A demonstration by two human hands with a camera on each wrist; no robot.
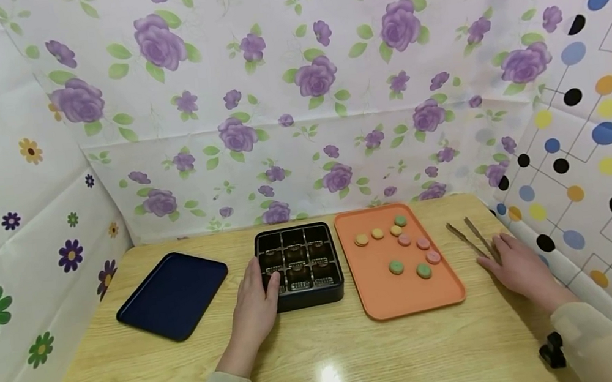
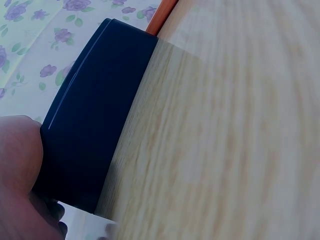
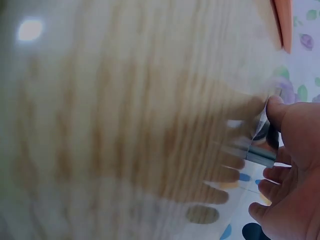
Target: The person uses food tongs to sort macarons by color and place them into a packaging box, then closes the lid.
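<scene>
My left hand holds the left side of a black box, its fingers along the outer wall and its thumb over the rim. A clear insert divides the box into several compartments. In the left wrist view, the thumb lies against the dark wall of the box; the other fingers are hidden. On the right, my right hand grips a pair of metal tongs near the handle end, thumb on one arm and fingers on the other. The tongs' arms stand apart, tips pointing away from me.
Right of the box lies an orange tray with several small macarons: yellow, green and pink. A dark blue tray sits at the left on the wooden table. Patterned cloth walls enclose the back and sides.
</scene>
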